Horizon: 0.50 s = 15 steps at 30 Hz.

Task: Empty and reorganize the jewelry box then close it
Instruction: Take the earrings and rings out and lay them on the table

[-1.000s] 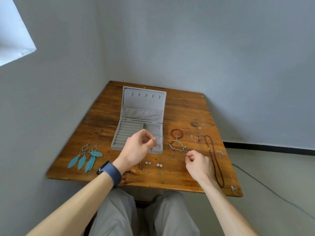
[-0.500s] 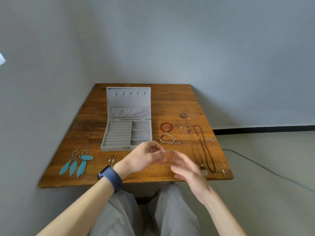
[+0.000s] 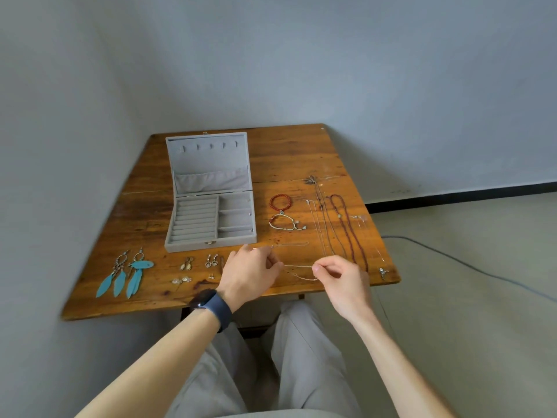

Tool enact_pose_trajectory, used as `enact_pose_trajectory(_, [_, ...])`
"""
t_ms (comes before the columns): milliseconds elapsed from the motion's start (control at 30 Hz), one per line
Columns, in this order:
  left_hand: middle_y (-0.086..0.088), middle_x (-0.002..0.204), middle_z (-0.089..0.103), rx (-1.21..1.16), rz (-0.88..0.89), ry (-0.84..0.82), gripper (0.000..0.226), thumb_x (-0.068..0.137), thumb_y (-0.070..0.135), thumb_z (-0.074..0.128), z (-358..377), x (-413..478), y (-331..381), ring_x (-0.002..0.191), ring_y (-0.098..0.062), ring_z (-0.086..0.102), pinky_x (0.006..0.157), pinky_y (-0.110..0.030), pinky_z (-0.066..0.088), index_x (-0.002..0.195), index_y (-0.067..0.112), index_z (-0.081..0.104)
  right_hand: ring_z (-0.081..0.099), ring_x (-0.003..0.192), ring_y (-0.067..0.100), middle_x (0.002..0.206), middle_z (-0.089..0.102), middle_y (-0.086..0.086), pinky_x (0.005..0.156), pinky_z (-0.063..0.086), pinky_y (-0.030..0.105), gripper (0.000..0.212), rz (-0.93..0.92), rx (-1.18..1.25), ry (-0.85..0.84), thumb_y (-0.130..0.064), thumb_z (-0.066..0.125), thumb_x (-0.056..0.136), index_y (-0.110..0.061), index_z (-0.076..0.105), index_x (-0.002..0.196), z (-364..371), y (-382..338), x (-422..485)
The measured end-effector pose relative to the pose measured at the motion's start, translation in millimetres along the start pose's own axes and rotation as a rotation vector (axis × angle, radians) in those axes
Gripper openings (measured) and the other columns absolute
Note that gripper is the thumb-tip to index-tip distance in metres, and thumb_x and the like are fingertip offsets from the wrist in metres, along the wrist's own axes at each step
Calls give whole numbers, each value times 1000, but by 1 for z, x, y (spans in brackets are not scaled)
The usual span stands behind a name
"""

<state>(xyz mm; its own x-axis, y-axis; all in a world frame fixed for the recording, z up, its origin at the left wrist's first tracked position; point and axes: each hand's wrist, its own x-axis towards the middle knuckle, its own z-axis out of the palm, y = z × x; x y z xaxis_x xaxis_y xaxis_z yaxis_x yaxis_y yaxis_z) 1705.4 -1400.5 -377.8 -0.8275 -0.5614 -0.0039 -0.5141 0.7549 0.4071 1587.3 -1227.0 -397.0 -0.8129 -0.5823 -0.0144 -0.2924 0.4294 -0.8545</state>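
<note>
your jewelry box (image 3: 211, 224) sits on the far left part of the wooden worktop (image 3: 289, 158), open. it is covered and lined in pale grey velvet-like cloth. its lid (image 3: 209, 164) stands up at the far side, with a row of small hooks along the top and a gathered pocket across the lower half. the base has ridged ring rolls on the left and three oblong compartments stacked on the right, and a small brass clasp (image 3: 208, 242) sits on the near wall.

your left hand (image 3: 251, 273) and right hand (image 3: 343, 280) hover over the near edge, a little apart. each pinches one end of a thin silver chain (image 3: 298, 268), which sags in a loop between them.

blue feather earrings (image 3: 125, 274) lie near left, small earrings (image 3: 199, 263) just near the box, a red bead bracelet (image 3: 281, 202) to its right, and long necklaces (image 3: 346, 230) further right.
</note>
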Motion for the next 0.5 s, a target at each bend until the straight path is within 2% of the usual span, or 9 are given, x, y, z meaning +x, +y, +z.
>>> enact_pose_trajectory(100, [13,86,62,186,47,97,24,95,50,49,6,5,6,90,-12,43,77,-31,33,94,34,67,61,76,-8,86,70,-22,61,38,2,5,-98,-230,64,-32,69,92,-31,73,93,2,-2,17])
enact_pose_trajectory(167, [10,91,63,278,40,116,26,94,48,48,9,8,8,93,-14,44,79,-31,35,95,32,68,64,77,3,88,73,-15,60,46,13,6,-191,-338,69,-31,69,92,-29,74,95,4,-2,25])
enact_pose_trajectory(233, [7,98,63,339,39,115,27,92,48,48,10,11,8,98,-16,46,81,-33,36,96,32,70,61,77,10,86,74,-11,66,49,22,5,-286,-405,78,-29,70,91,-27,74,94,6,-2,31])
enact_pose_trajectory(300, [5,103,63,373,50,118,27,91,47,50,12,13,8,101,-18,46,82,-34,36,96,32,72,56,77,13,87,74,-8,72,48,26,6,-342,-443,73,-29,70,91,-25,74,93,8,-1,35])
enact_pose_trajectory(367, [4,106,62,407,67,121,26,90,46,52,12,14,7,102,-19,46,83,-35,36,97,31,72,53,82,18,90,73,-6,69,45,28,9,-373,-508,63,-31,68,92,-25,75,96,11,1,37])
enact_pose_trajectory(500, [3,110,61,456,89,116,28,92,45,51,14,16,4,103,-19,45,86,-36,36,100,29,73,53,87,20,97,73,-4,71,48,35,14,-405,-580,41,-32,66,93,-24,76,101,14,6,35])
